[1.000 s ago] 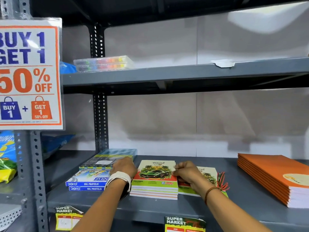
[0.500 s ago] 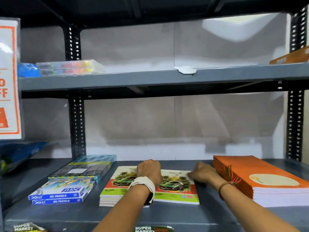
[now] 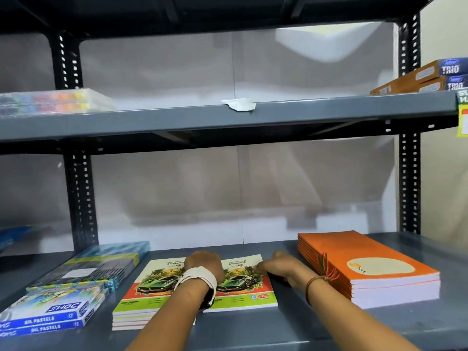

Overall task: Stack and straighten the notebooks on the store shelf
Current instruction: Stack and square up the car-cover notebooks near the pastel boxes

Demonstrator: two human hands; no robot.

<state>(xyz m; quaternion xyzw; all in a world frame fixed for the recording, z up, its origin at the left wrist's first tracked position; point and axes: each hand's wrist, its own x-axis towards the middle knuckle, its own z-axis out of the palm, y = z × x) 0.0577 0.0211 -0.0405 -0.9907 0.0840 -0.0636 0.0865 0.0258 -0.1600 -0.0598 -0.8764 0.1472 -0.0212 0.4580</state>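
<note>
A stack of green-car notebooks (image 3: 149,290) lies on the lower grey shelf (image 3: 253,328). A thinner pile with the same cover (image 3: 243,287) lies flat against its right side. My left hand (image 3: 202,263), a white band on its wrist, rests on the seam between the two piles near their far edge, its fingers hidden. My right hand (image 3: 276,267) has its fingers pinched on the upper right edge of the thinner pile. To the right, apart from my hand, sits a stack of orange notebooks (image 3: 367,269).
Oil pastel boxes (image 3: 50,312) and a dark flat pack (image 3: 101,262) lie at the left. The upper shelf (image 3: 228,120) carries a clear colour box (image 3: 50,100) and orange TRIO boxes (image 3: 430,77). Perforated black uprights (image 3: 81,198) stand at both sides.
The thinner car-cover pile has come off the stack and now lies to its right. My left hand shifted right onto the seam, and my view swung right.
</note>
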